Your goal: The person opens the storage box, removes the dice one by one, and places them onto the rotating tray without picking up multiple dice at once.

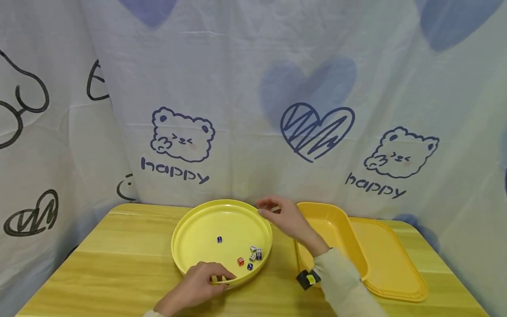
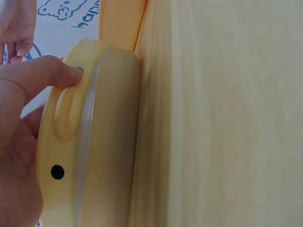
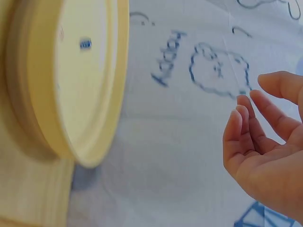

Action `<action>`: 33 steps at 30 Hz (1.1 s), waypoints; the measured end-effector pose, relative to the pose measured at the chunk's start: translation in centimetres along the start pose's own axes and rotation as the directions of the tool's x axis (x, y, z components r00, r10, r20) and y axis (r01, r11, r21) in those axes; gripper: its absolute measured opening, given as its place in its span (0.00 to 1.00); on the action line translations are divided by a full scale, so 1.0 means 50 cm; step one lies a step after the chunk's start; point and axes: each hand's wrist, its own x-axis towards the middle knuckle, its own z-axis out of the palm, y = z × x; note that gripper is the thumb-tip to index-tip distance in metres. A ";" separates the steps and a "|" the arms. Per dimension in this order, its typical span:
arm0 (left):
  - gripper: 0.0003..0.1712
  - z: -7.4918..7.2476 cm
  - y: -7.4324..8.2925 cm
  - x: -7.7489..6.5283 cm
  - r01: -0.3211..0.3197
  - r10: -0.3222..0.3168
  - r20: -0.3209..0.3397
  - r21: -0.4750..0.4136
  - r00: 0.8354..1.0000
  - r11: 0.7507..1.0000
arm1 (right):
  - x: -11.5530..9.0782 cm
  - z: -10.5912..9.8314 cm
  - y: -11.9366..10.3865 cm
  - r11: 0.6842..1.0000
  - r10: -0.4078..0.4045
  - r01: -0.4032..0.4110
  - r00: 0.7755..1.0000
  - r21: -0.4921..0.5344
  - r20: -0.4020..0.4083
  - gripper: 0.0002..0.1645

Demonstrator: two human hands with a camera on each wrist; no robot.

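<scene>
A round yellow tray (image 1: pixel 196 248) sits on the table with several small dice in it. One blue die (image 1: pixel 219 240) lies near the tray's middle; a red die (image 1: pixel 240 261), white dice (image 1: pixel 252 257) and other blue dice gather toward its right side. My left hand (image 1: pixel 198 281) grips the near rim, its thumb (image 2: pixel 57 72) against the outer wall in the left wrist view and the other fingers mostly hidden behind the rim. Above the tray's far right edge, my right hand (image 1: pixel 287 219) is raised with loosely bent fingers; the right wrist view shows nothing between its fingertips.
Right of the tray stands a deep orange-yellow box (image 1: pixel 326 220), partly under my right forearm. A flat yellow lid (image 1: pixel 390 259) lies beside it. A patterned white curtain (image 1: pixel 241 110) hangs behind the wood-grain table (image 1: pixel 119 255). A black strap piece (image 1: pixel 304 280) hangs at my right wrist.
</scene>
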 end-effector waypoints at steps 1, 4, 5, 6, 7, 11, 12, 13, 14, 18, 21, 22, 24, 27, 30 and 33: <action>0.11 0.000 0.000 0.000 -0.002 0.002 -0.001 0.000 1.000 1.000 | 0.007 -0.012 0.003 1.000 0.005 -0.005 1.000 -0.003 -0.007 0.13; 0.11 0.000 0.001 0.000 -0.002 0.002 -0.006 0.005 1.000 1.000 | 0.026 -0.042 0.023 1.000 0.019 -0.020 0.999 -0.015 -0.031 0.15; 0.11 0.001 0.000 -0.001 -0.002 0.002 -0.008 0.009 1.000 1.000 | 0.032 -0.050 0.032 1.000 0.020 -0.021 0.999 -0.018 -0.038 0.15; 0.11 0.002 0.000 -0.001 -0.001 0.001 -0.010 0.011 1.000 1.000 | 0.036 -0.058 0.042 1.000 0.017 -0.018 0.999 -0.018 -0.045 0.16; 0.12 0.002 0.000 -0.002 -0.003 0.003 -0.011 0.014 1.000 1.000 | 0.039 -0.065 0.052 1.000 0.015 -0.016 0.999 -0.011 -0.050 0.16; 0.12 0.004 0.000 -0.004 -0.005 0.006 -0.011 0.012 1.000 1.000 | 0.046 -0.084 0.093 0.998 0.063 -0.061 0.994 0.025 -0.088 0.17; 0.12 0.004 0.000 -0.004 -0.004 0.005 -0.011 0.012 1.000 1.000 | 0.047 -0.087 0.103 0.996 0.084 -0.081 0.992 0.038 -0.099 0.17; 0.12 0.005 0.000 -0.004 -0.003 0.003 -0.009 0.012 1.000 1.000 | 0.047 -0.090 0.112 0.993 0.113 -0.107 0.987 0.051 -0.111 0.17; 0.12 0.005 -0.001 -0.003 -0.003 0.003 -0.009 0.014 1.000 1.000 | 0.048 -0.091 0.122 0.989 0.141 -0.134 0.982 0.058 -0.125 0.17; 0.12 0.008 -0.003 -0.002 0.006 -0.006 -0.013 0.025 1.000 1.000 | 0.052 -0.096 0.161 0.977 0.208 -0.197 0.962 0.079 -0.179 0.17; 0.12 0.009 -0.004 -0.002 0.006 -0.005 -0.013 0.025 1.000 1.000 | 0.054 -0.098 0.190 0.971 0.238 -0.227 0.949 0.074 -0.209 0.17; 0.12 0.009 -0.004 -0.002 0.006 -0.006 -0.012 0.023 1.000 1.000 | 0.054 -0.098 0.199 0.969 0.248 -0.237 0.945 0.073 -0.214 0.17; 0.12 0.009 -0.003 -0.001 0.007 -0.007 -0.010 0.019 1.000 1.000 | 0.053 -0.097 0.218 0.961 0.278 -0.267 0.935 0.075 -0.220 0.16; 0.12 0.009 -0.003 -0.001 0.005 -0.005 -0.008 0.015 1.000 1.000 | 0.049 -0.097 0.246 0.945 0.326 -0.311 0.918 0.100 -0.225 0.16; 0.12 0.009 -0.004 -0.002 0.002 -0.001 -0.007 0.016 1.000 1.000 | 0.046 -0.095 0.268 0.931 0.363 -0.343 0.902 0.121 -0.232 0.15; 0.12 0.008 -0.004 -0.004 0.000 0.000 -0.006 0.013 1.000 1.000 | 0.043 -0.091 0.285 0.925 0.380 -0.362 0.895 0.117 -0.233 0.13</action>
